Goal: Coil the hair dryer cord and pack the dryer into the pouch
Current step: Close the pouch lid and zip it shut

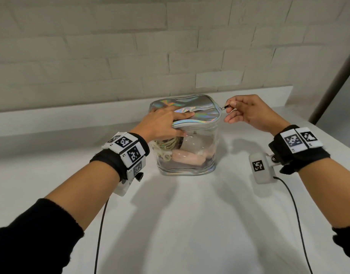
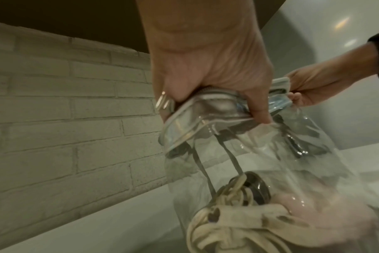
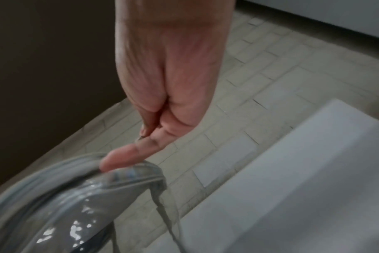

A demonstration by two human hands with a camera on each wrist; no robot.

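A clear plastic pouch with a silvery iridescent lid stands on the white table. Inside it lie the pink hair dryer and its coiled cream cord. My left hand lies over the lid's near left edge, fingers on top and thumb under the rim, gripping it. In the left wrist view the left hand clamps the lid rim, with the cord below. My right hand pinches the zipper pull at the lid's right corner. The right wrist view shows the right hand above the pouch rim.
The white table runs to a raised ledge under a pale brick wall. Black cables trail from both wrist cameras toward me. A dark post stands at the far right.
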